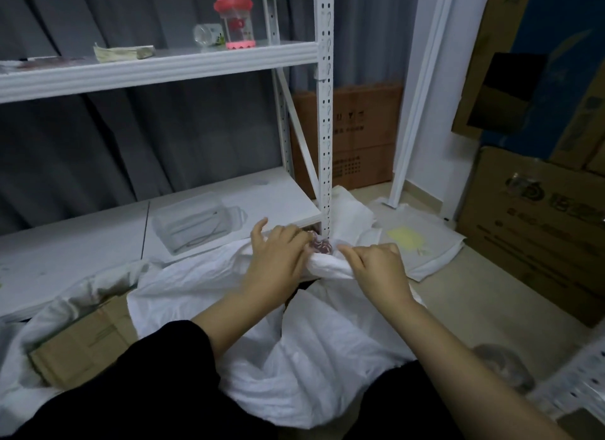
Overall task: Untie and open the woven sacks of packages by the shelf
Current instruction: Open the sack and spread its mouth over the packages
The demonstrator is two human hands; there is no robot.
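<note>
The white perforated steel shelf post is standing just behind the bunched neck of the white woven sack, blocking the far side. The clear plastic box is crowding the low shelf board to the left. Brown cardboard cartons are walling the right, leaving bare floor between.

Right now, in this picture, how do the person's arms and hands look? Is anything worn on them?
Both hands, the left hand and the right hand, are bare: no gloves, rings, watch or bracelet show. The left arm has a black sleeve that ends short of the wrist, so the forearm below it is uncovered. The right forearm is bare as far as the picture shows it. The fingernails look short and unpainted.
</note>
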